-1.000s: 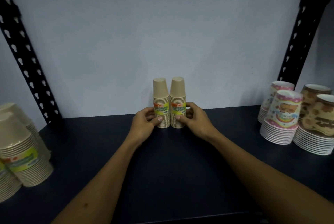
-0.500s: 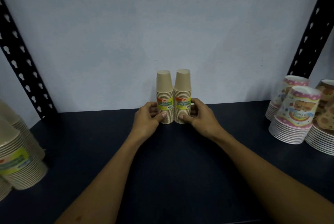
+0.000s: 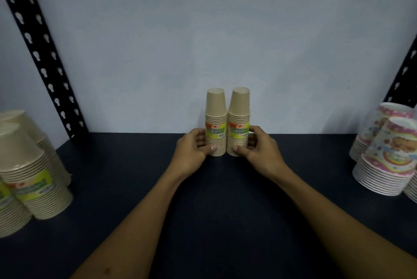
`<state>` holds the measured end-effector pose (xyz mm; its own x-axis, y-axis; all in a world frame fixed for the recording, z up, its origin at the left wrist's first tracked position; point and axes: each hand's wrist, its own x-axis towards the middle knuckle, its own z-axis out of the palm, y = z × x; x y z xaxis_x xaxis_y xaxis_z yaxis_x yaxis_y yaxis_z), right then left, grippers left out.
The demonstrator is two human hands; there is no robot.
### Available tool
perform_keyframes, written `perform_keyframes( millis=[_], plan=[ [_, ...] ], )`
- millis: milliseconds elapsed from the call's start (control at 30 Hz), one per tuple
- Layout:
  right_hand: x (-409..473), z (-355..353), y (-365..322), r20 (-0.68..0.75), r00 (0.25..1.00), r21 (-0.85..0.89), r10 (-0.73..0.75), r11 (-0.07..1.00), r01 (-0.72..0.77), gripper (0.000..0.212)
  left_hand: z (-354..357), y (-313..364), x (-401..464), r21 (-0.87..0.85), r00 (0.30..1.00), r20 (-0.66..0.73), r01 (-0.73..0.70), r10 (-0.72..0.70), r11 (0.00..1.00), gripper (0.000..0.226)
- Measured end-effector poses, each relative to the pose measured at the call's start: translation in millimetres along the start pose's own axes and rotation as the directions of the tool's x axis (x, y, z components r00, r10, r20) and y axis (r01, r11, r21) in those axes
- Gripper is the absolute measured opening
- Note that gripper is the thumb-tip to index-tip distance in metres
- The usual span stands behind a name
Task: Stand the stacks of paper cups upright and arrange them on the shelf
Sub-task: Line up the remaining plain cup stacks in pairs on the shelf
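Head view: nearest the camera, two bare forearms reach forward over the dark shelf (image 3: 214, 222) and converge toward its back edge. At the near left stand large beige cup stacks (image 3: 33, 177), rims down, with yellow-green labels; they lean slightly in the wide-angle picture. At the near right sit patterned cup stacks (image 3: 388, 159) with pink rims and cartoon prints, also rims down, well apart from the hands.

Farther in, the left hand (image 3: 191, 152) is wrapped around the lower part of the left cup stack (image 3: 216, 123), thumb pressed on the front near its base and fingers curled round the outer side. The right hand (image 3: 261, 151) grips the right cup stack (image 3: 239, 122) in the same way, thumb on the front low down and fingers round its outer side. Both hands are closed on their stacks. The two stacks are beige, upright with rims down, each wearing an orange and yellow-green label. They stand touching side by side at the middle of the shelf, close to the wall.

Beyond them rises the pale blue-grey wall (image 3: 203, 42). A black slotted upright (image 3: 42, 57) slants at the far left, and another black upright (image 3: 401, 75) shows at the far right edge.
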<state>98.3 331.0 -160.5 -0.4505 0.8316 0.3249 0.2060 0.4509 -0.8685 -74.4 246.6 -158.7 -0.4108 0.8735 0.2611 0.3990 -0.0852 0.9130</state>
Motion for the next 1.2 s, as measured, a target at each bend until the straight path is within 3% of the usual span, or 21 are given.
perform_keyframes(
  millis=[500, 700, 900, 1000, 1200],
  plan=[
    [-4, -2, -8, 0.020, 1.000, -0.074, 0.024, 0.997, -0.023, 0.060, -1, -1, -2, 0.011, 1.000, 0.010, 0.004, -0.004, 1.000, 0.047],
    [-14, -5, -19, 0.062, 0.996, -0.147, 0.062, 0.988, -0.053, 0.072, -7, -2, -11, 0.002, 0.997, -0.005, 0.080, -0.080, 0.997, 0.084],
    [-39, -16, -31, -0.084, 0.985, -0.398, 0.149, 0.901, -0.170, 0.074, -21, 4, -42, 0.190, 0.991, -0.115, 0.089, -0.068, 0.978, 0.062],
    [-53, -21, -38, -0.115, 0.982, -0.479, 0.153, 0.857, -0.190, 0.070, -33, 9, -64, 0.365, 0.996, -0.083, 0.060, -0.031, 0.929, 0.050],
    [-78, 11, -61, 0.088, 0.992, -0.560, 0.092, 0.828, -0.027, 0.062, -77, 9, -116, 0.562, 1.000, -0.021, 0.024, -0.015, 0.827, 0.038]
  ],
)
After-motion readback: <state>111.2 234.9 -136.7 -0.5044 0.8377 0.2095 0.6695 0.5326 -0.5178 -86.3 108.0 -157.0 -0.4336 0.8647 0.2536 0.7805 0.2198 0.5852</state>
